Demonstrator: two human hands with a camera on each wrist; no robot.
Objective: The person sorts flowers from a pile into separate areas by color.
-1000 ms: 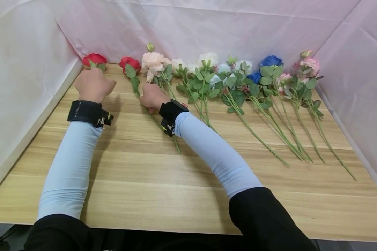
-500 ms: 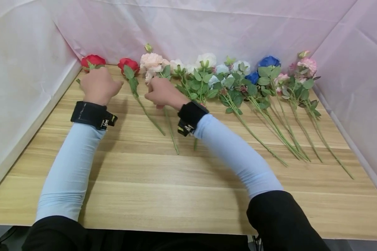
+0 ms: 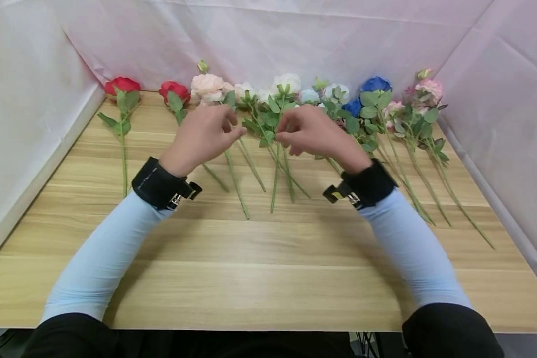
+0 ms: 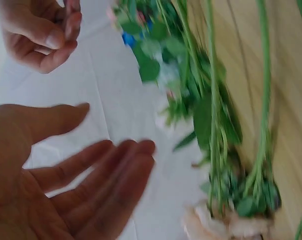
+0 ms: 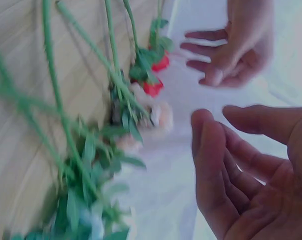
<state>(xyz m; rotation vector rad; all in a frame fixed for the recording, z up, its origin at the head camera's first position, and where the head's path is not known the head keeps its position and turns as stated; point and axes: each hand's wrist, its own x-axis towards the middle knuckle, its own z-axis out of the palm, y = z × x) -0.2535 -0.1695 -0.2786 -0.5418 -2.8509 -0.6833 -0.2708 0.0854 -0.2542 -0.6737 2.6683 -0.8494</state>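
My left hand hovers over the stems of the peach flowers, its fingers loosely bent and holding nothing. Facing it, my right hand is above the stems of the white roses, also holding nothing. In the left wrist view, a gap shows between the left thumb and fingers. The right wrist view shows the right thumb apart from the bent fingers. Left of both hands lie two red roses: one at the far left with its stem toward me, the other partly hidden behind the left hand.
Pale blue flowers, blue roses and pink flowers continue the row to the right, their stems slanting toward me. White cloth walls enclose the wooden table at the back and sides.
My left hand has left the far-left red rose and moved right. My right hand has moved right from the peach flowers' stems. The hands now face each other, raised over the stems.
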